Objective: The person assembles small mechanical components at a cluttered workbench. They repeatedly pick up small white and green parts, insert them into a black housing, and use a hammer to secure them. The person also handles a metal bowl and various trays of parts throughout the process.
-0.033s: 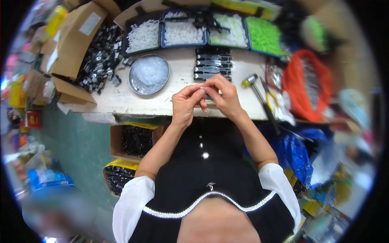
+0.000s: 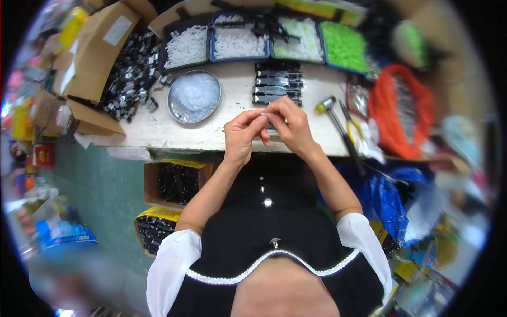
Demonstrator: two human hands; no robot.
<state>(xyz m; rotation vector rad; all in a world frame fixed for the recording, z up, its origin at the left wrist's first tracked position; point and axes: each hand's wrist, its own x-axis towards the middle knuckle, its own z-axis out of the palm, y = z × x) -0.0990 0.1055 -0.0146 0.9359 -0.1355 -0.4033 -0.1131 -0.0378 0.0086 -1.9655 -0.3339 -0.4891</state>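
My left hand [image 2: 242,132] and my right hand [image 2: 292,125] meet over the near edge of the table. Thumbs and fingertips are pinched together around a small white piece [image 2: 263,114], mostly covered by the fingers, so its exact kind cannot be made out. Just beyond the hands lies a row of black rectangular parts [image 2: 277,83], side by side. To the left of them stands a round metal dish [image 2: 171,110] holding a clear, whitish, jelly-like mass. Right of my right hand rest a hammer [image 2: 342,128] with a yellowish head end and yellow-handled pliers [image 2: 350,120].
Trays of white pieces [image 2: 238,44] and bright green pieces [image 2: 344,46] line the back. Small black and metal parts [image 2: 129,79] spill from a cardboard box [image 2: 100,53] at left. An orange-red bag [image 2: 378,105] sits at right. Boxes of black parts [image 2: 174,182] stand below the table edge.
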